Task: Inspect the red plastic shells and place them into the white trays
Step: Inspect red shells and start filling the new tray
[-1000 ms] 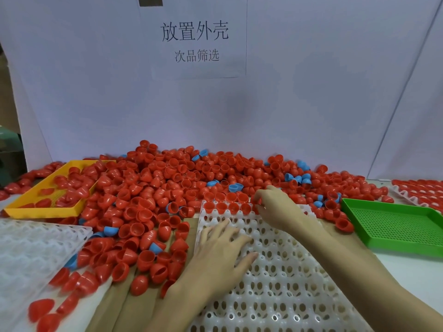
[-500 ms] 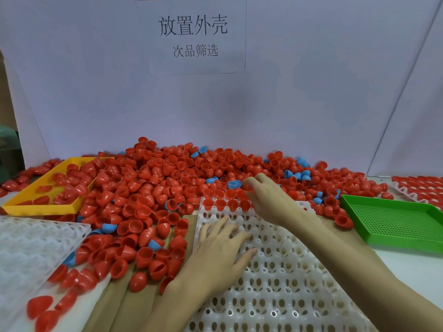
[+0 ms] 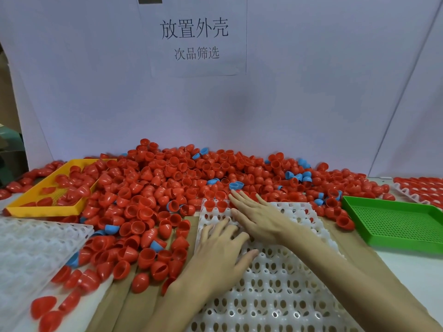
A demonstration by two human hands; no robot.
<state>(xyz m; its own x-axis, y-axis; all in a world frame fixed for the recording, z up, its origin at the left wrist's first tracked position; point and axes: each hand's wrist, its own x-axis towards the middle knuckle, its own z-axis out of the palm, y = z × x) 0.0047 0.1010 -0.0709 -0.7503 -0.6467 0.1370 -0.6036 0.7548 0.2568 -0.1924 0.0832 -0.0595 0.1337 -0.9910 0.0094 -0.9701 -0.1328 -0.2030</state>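
Our left hand lies spread on the tray, steadying it; right hand reaches, fingers straight, toward shells beyond it.

Green tray (empty), yellow tray

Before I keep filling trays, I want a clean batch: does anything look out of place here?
Yes. Blue shells lie mixed through the red shells, and the pile has spilled into the yellow tray.
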